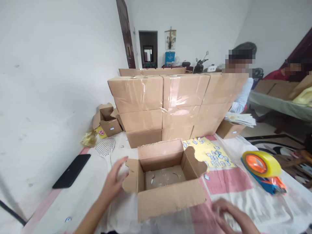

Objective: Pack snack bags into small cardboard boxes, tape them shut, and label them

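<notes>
An open cardboard box (pixel 168 198) stands in front of me with all its flaps folded outward; its inside bottom shows tape and small bits. My left hand (pixel 113 180) is open, fingers spread, touching the box's left flap. My right hand (pixel 227 214) lies low on the cloth at the box's right front corner, blurred, fingers curled downward with nothing visible in them. A yellow tape roll in an orange and blue dispenser (pixel 264 169) rests on the cloth to the right.
Taped cardboard boxes (pixel 170 104) are stacked like a wall behind the open box. A yellow sheet with several small stickers (pixel 212 154) lies beside it. A black phone (pixel 71 170), a white mesh swatter (pixel 105 147) and an open small box (pixel 107 122) sit left. Two people sit at the right.
</notes>
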